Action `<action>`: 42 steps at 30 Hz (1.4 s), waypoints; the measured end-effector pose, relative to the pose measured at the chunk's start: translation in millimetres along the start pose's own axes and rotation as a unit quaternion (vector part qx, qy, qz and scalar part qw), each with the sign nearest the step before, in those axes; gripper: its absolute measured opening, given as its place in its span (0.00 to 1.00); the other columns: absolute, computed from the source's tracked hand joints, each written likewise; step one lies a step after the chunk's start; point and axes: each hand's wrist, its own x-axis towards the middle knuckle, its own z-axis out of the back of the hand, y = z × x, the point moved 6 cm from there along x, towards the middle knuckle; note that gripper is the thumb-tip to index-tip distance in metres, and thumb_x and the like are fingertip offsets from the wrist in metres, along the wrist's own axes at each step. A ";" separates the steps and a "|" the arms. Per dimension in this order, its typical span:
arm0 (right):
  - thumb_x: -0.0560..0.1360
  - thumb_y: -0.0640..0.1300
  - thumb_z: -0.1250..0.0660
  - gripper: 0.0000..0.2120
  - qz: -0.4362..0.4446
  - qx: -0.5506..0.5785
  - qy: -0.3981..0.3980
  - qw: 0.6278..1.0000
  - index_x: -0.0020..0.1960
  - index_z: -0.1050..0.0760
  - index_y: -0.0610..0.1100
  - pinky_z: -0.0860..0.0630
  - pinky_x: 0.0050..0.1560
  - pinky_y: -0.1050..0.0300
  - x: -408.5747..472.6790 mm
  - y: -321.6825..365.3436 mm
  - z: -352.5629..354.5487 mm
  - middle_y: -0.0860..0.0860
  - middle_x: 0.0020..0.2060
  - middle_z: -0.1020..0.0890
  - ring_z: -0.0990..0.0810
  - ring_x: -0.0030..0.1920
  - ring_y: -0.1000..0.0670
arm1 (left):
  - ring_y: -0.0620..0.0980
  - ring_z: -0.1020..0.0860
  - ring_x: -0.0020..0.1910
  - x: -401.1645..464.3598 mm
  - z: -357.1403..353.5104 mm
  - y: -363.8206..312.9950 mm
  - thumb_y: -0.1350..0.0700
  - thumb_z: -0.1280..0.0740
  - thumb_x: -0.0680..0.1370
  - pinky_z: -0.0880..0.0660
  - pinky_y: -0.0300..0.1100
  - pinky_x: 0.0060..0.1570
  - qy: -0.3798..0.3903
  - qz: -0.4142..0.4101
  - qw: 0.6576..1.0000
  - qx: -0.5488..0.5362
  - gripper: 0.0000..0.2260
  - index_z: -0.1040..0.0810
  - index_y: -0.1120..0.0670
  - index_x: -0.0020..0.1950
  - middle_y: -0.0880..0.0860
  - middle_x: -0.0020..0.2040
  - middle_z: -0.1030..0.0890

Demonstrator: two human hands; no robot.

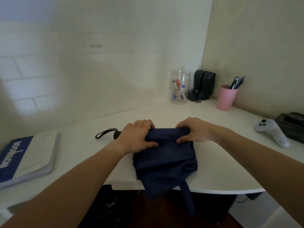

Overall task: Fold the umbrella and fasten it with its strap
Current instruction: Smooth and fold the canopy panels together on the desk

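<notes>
The navy umbrella [166, 155] lies on the white desk [218, 170] with both hands clenched on its far fold, the left hand [136, 137] at 9 o'clock of it and the right hand [195, 130] at 3 o'clock. Its long axis runs 9 to 3, the black handle [117, 134] and loop pointing to 9, while its strap [187, 199] hangs off the desk edge at 6. At 1 o'clock a clear jar [180, 87] holds markers and a pink cup [226, 97] holds pens.
</notes>
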 end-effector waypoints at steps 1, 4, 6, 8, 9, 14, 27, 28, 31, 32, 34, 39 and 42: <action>0.72 0.54 0.26 0.15 0.013 -0.011 -0.028 0.999 0.56 0.19 0.49 0.21 0.54 0.50 -2.2 0.2 -1.5 0.53 0.49 0.15 0.18 0.49 0.51 | 0.52 0.24 0.58 0.6 0.6 -0.7 0.35 0.29 0.72 0.27 0.51 0.56 0.001 0.000 1.000 0.004 0.27 0.28 0.47 0.64 0.48 0.59 0.22; 0.73 0.55 0.27 0.15 0.065 -0.056 -0.115 0.990 0.58 0.20 0.51 0.23 0.53 0.50 -11.4 0.5 -8.4 0.54 0.49 0.16 0.20 0.48 0.51 | 0.48 0.24 0.57 2.0 5.9 2.6 0.32 0.28 0.70 0.25 0.49 0.55 0.020 -0.001 1.000 0.001 0.27 0.25 0.43 0.63 0.46 0.58 0.23; 0.75 0.55 0.29 0.15 0.105 -0.074 -0.164 0.978 0.60 0.20 0.53 0.24 0.51 0.51 -19.4 1.6 -12.7 0.55 0.49 0.17 0.22 0.48 0.52 | 0.46 0.24 0.56 -0.3 6.4 9.0 0.33 0.29 0.71 0.24 0.49 0.57 0.077 -0.008 0.996 -0.048 0.25 0.24 0.41 0.64 0.44 0.57 0.23; 0.76 0.55 0.31 0.15 0.134 -0.073 -0.191 0.970 0.62 0.21 0.56 0.25 0.49 0.53 -26.4 2.4 -16.2 0.56 0.48 0.17 0.22 0.48 0.52 | 0.45 0.22 0.55 -8.0 6.0 9.4 0.36 0.31 0.75 0.23 0.50 0.58 0.122 -0.028 0.987 -0.101 0.22 0.25 0.42 0.67 0.43 0.58 0.19; 0.76 0.55 0.32 0.16 0.141 -0.075 -0.199 0.967 0.63 0.22 0.56 0.25 0.49 0.53 -28.9 3.3 -17.9 0.56 0.49 0.17 0.22 0.49 0.51 | 0.46 0.21 0.55 -12.3 7.3 7.6 0.38 0.33 0.77 0.23 0.50 0.57 0.113 -0.047 0.989 -0.086 0.22 0.25 0.42 0.69 0.44 0.58 0.18; 0.72 0.62 0.29 0.22 0.080 -0.015 -0.134 0.988 0.64 0.21 0.58 0.25 0.60 0.53 -27.6 -0.7 -8.1 0.57 0.54 0.18 0.21 0.55 0.54 | 0.52 0.21 0.56 -31.7 8.6 -7.0 0.42 0.36 0.80 0.21 0.51 0.50 -0.028 -0.095 0.993 0.060 0.24 0.29 0.45 0.75 0.49 0.59 0.20; 0.70 0.44 0.21 0.18 0.154 0.041 -0.247 0.956 0.59 0.16 0.52 0.19 0.51 0.46 -48.7 -8.0 -23.3 0.55 0.50 0.14 0.17 0.48 0.50 | 0.50 0.22 0.56 -50.1 18.1 -21.6 0.39 0.35 0.75 0.25 0.47 0.57 -0.038 -0.088 0.995 0.040 0.25 0.29 0.45 0.70 0.46 0.62 0.23; 0.71 0.44 0.22 0.18 0.160 0.016 -0.258 0.953 0.59 0.16 0.52 0.19 0.50 0.47 -50.4 -7.4 -24.9 0.55 0.51 0.14 0.18 0.48 0.49 | 0.50 0.22 0.60 -50.3 16.9 -14.9 0.37 0.36 0.76 0.26 0.47 0.61 0.000 -0.060 0.998 0.016 0.28 0.31 0.44 0.74 0.47 0.65 0.22; 0.70 0.46 0.22 0.17 0.158 -0.006 -0.241 0.958 0.59 0.16 0.53 0.20 0.49 0.47 -52.8 -3.1 -26.4 0.56 0.50 0.15 0.19 0.48 0.50 | 0.50 0.22 0.60 -54.7 8.9 -11.2 0.38 0.40 0.81 0.29 0.42 0.60 0.058 -0.064 0.996 -0.030 0.26 0.35 0.44 0.79 0.48 0.64 0.20; 0.69 0.47 0.21 0.16 0.152 0.001 -0.222 0.963 0.57 0.15 0.53 0.20 0.50 0.48 -51.1 -2.0 -22.5 0.55 0.49 0.15 0.18 0.47 0.50 | 0.50 0.22 0.57 -56.6 8.2 -14.3 0.39 0.42 0.82 0.28 0.41 0.58 0.046 -0.083 0.995 -0.022 0.26 0.35 0.45 0.79 0.49 0.61 0.19; 0.68 0.52 0.21 0.14 0.102 0.066 -0.163 0.979 0.52 0.14 0.53 0.21 0.56 0.50 -45.6 -0.6 -4.8 0.56 0.48 0.15 0.18 0.49 0.53 | 0.51 0.22 0.55 -60.0 5.2 -17.9 0.39 0.45 0.82 0.27 0.42 0.56 0.021 -0.104 0.994 0.005 0.27 0.35 0.47 0.80 0.51 0.59 0.20; 0.72 0.55 0.26 0.21 0.037 0.118 0.019 0.992 0.64 0.21 0.56 0.24 0.64 0.52 -26.6 2.7 5.8 0.56 0.59 0.17 0.20 0.59 0.54 | 0.52 0.21 0.53 -67.4 6.1 -21.9 0.42 0.41 0.81 0.23 0.44 0.52 -0.059 -0.115 0.991 0.021 0.25 0.29 0.48 0.76 0.52 0.58 0.19; 0.71 0.51 0.25 0.15 0.057 0.107 0.012 0.993 0.56 0.17 0.54 0.20 0.56 0.52 -26.2 2.7 -4.5 0.56 0.49 0.13 0.16 0.50 0.54 | 0.51 0.22 0.55 -68.6 9.0 -24.1 0.45 0.34 0.79 0.22 0.47 0.53 -0.073 -0.087 0.993 -0.020 0.23 0.28 0.46 0.74 0.50 0.59 0.20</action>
